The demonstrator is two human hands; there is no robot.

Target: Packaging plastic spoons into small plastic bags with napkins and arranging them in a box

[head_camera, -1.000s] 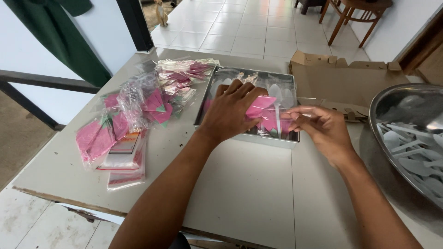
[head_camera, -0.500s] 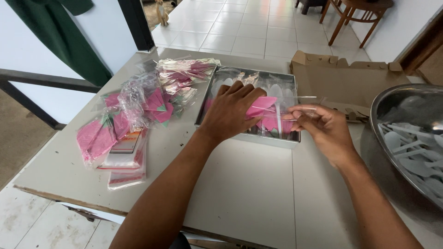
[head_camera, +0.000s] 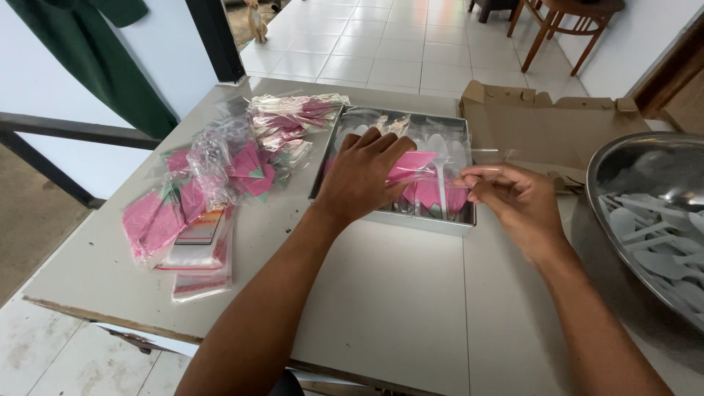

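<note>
Both hands worked over the tray (head_camera: pixel 440 224): left hand (head_camera: pixel 363 176) pressed flat on pink napkins (head_camera: pixel 411 163), right hand (head_camera: pixel 513 196) pinched a clear sleeve (head_camera: pixel 469 172) around a spoon (head_camera: pixel 438 158).

Bright, even daylight, soft shadows, glare on the metal bowl (head_camera: pixel 653 213), slight wide-angle bending at the edges.
</note>
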